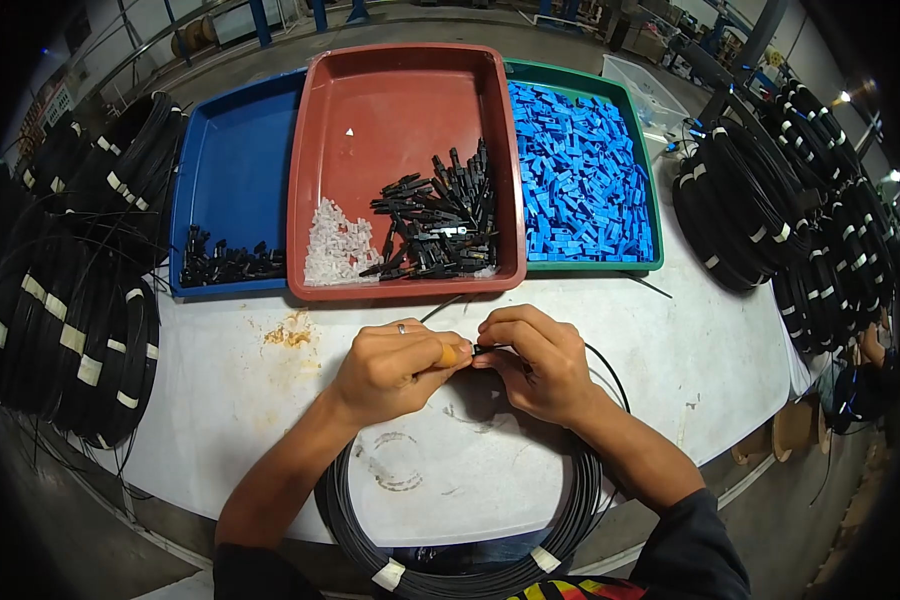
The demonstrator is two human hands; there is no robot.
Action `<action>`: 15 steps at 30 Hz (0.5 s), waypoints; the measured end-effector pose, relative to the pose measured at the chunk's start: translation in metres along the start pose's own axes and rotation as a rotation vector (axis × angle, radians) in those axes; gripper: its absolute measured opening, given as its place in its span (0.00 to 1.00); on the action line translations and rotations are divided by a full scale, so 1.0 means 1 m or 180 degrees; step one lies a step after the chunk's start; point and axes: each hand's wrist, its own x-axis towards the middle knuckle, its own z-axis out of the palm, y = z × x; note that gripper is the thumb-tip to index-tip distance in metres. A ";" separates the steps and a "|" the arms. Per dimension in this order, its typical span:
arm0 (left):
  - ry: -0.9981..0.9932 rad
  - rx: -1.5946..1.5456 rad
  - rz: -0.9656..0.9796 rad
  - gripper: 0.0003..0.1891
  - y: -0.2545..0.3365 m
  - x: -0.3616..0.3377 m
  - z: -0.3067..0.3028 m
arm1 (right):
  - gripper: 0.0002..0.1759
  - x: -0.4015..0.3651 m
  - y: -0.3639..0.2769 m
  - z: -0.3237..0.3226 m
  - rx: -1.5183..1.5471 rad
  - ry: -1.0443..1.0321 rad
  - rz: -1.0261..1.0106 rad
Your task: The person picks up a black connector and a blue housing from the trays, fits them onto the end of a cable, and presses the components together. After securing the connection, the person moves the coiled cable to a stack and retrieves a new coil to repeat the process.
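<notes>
My left hand (398,370), with a ring and a tan bandage on its fingers, is closed in a pinch above the white table. Its fingertips meet those of my right hand (542,366) around a small black piece (478,350), mostly hidden by the fingers. My right hand is closed too, pinching the end of a black cable (610,372) that curves out past its knuckles. This cable appears to lead down to a large coil of black cable (345,510), bound with white tape, which lies under my forearms at the table's near edge.
Beyond my hands stand a blue tray (240,290) with black parts, a red tray (400,292) with clear pieces and black connectors, and a green tray (590,267) full of blue clips. Taped cable coils are stacked left (70,320) and right (740,200). Stains mark the table (690,350).
</notes>
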 end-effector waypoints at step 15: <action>-0.0002 -0.0065 -0.0094 0.09 -0.001 0.000 0.000 | 0.13 0.000 0.000 -0.001 -0.0024 -0.0030 0.0022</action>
